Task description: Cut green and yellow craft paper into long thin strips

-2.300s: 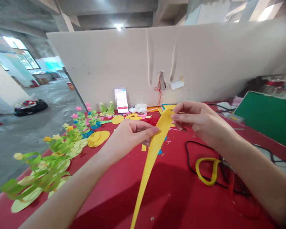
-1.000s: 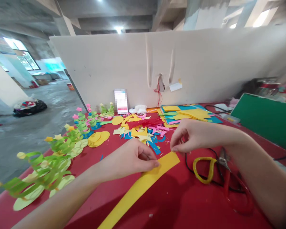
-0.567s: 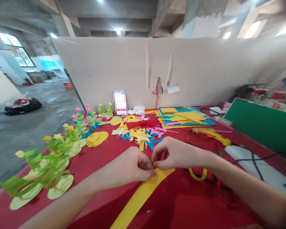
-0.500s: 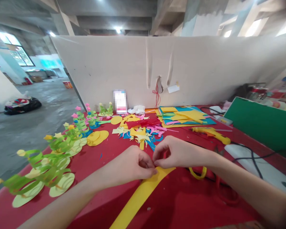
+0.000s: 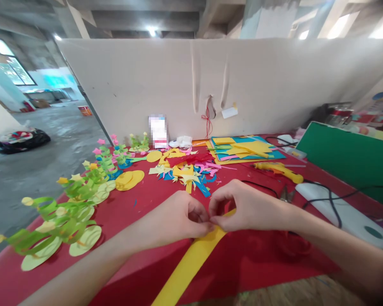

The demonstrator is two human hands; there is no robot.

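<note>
A long yellow paper strip (image 5: pixel 191 263) slants from the bottom edge up to both hands over the red table. My left hand (image 5: pixel 187 216) pinches it near its upper end, thumb on top. Close beside it, my right hand (image 5: pixel 234 208) pinches the same strip with thumb and forefinger, and the tips of both hands nearly meet. A short end of the strip shows behind the right thumb. Just past the hands lies a pile of cut paper scraps (image 5: pixel 188 165) in yellow, blue, pink and red. Red-handled scissors (image 5: pixel 293 246) lie partly behind my right forearm.
Green paper plants on round bases (image 5: pixel 86 240) line the left table edge, with yellow paper discs (image 5: pixel 127 180) beside them. A yellow glue gun (image 5: pixel 281 171), a white board (image 5: pixel 341 216) and black cords are at right. A green panel (image 5: pixel 347 161) stands behind; stacked coloured sheets (image 5: pixel 242 148) lie at the back.
The view has shifted slightly. My right hand has moved over the strip's upper end, which now lies more behind its thumb; both hands still pinch the strip.
</note>
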